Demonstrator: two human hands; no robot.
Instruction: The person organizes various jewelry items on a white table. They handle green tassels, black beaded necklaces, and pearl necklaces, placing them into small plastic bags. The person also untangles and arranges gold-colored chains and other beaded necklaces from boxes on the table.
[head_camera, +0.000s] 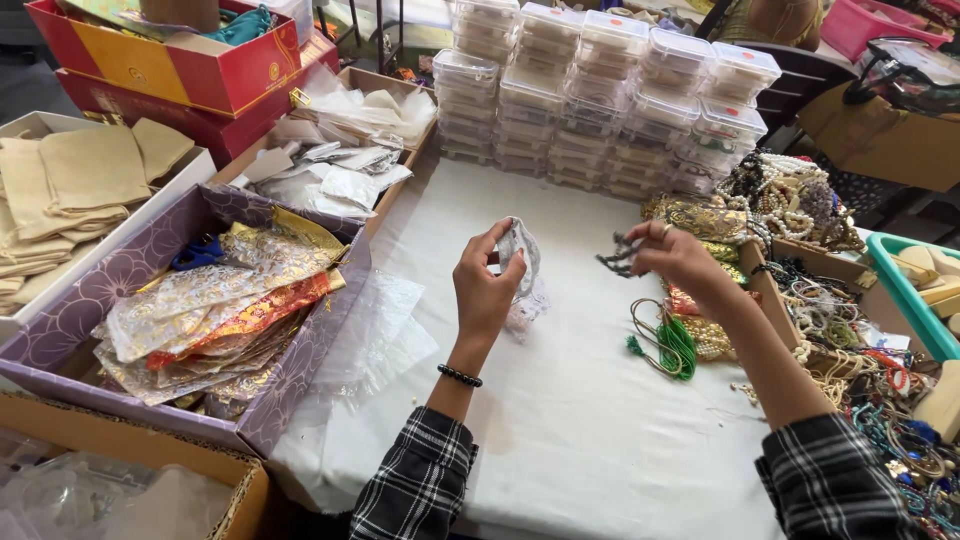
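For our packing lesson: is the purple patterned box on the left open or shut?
Open. The purple patterned box has no lid on it, and shiny organza pouches lie heaped in plain view inside.

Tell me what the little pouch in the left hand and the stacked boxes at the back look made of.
The pouch looks like sheer, silvery fabric, since it drapes limply from the left hand. The stacked boxes look like clear, glossy hard plastic: you can see through their walls.

Sheer glossy pouch (522, 262), matt white cloth table cover (580, 400), clear plastic boxes (600, 90).
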